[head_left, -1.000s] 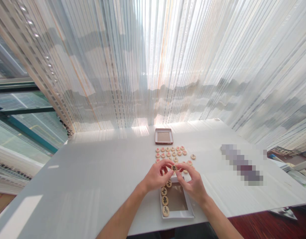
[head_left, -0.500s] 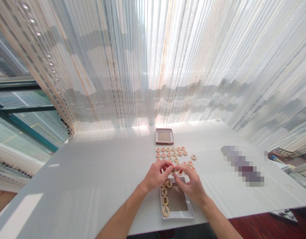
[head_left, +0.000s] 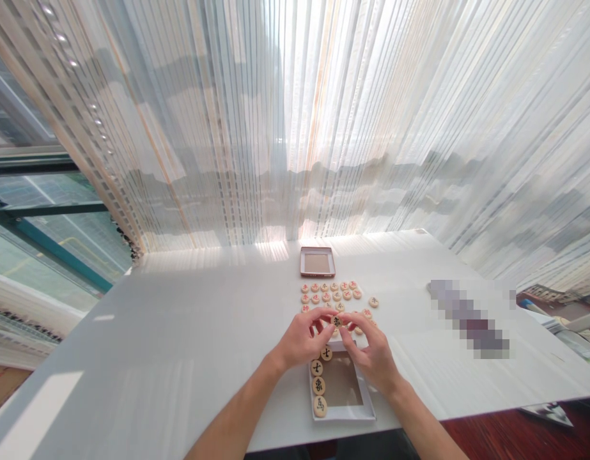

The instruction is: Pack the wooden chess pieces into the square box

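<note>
Between the fingertips of both hands is a round wooden Chinese chess piece (head_left: 337, 322) with a black character, held above the far edge of a shallow white box (head_left: 368, 404). My left hand (head_left: 299, 337) pinches it from the left, and my right hand (head_left: 374, 358) has thumb and fingers on its right side. Inside the box, black-character pieces stand in a column along the left wall, among them a horse piece (head_left: 320, 406) at the near end. Another piece (head_left: 326, 352) starts a second column. My left fingers cover part of the box's far left corner.
Beyond my hands, several rows of red and black chess pieces (head_left: 326, 296) lie on the white table (head_left: 203, 332), partly hidden by my fingers. One piece (head_left: 374, 302) sits apart at the right. A brown-edged box lid (head_left: 318, 275) lies farther back. Sheer curtains (head_left: 295, 128) hang behind.
The held chess piece has risen slightly and turned, so its character now faces me more squarely. My fingers have shifted around it; the box and its pieces stay in place.
</note>
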